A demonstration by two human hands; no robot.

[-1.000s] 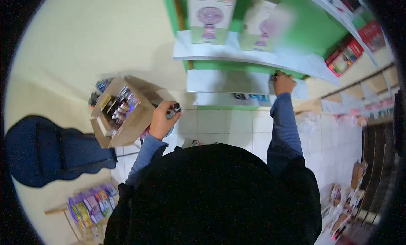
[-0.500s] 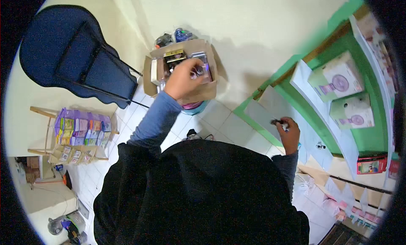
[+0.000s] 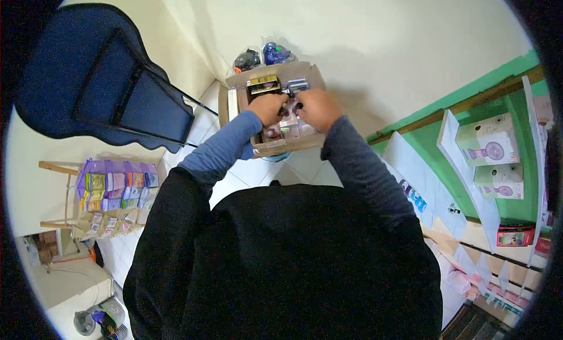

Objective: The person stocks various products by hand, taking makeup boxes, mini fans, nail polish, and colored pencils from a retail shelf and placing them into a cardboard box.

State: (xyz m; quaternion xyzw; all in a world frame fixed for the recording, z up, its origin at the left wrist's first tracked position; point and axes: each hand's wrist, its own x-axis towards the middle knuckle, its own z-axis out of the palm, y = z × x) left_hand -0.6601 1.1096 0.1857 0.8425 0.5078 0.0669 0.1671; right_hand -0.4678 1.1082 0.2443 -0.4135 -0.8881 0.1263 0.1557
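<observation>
An open cardboard box (image 3: 272,149) stands in front of me, filled with small packages, among them a gold-and-black box (image 3: 264,83) at the back and clear-wrapped items (image 3: 290,129) nearer me. My left hand (image 3: 268,109) reaches in from the left, its fingers closed at the tips around something small and dark. Close beside it, my right hand (image 3: 318,109) is also over the contents, fingers curled together on a small dark thing. What each hand holds is too small and covered to name.
Plastic-wrapped black and blue bundles (image 3: 275,53) sit behind the box. A folded dark-blue table (image 3: 76,76) leans at the left, above a wooden rack (image 3: 54,224) with purple pockets. On the right, white shelves (image 3: 463,158) carry boxes picturing fans (image 3: 488,143).
My right hand has come from the shelf at the right to the cardboard box, beside my left hand. The left hand has lowered slightly into the contents. The view has shifted a little.
</observation>
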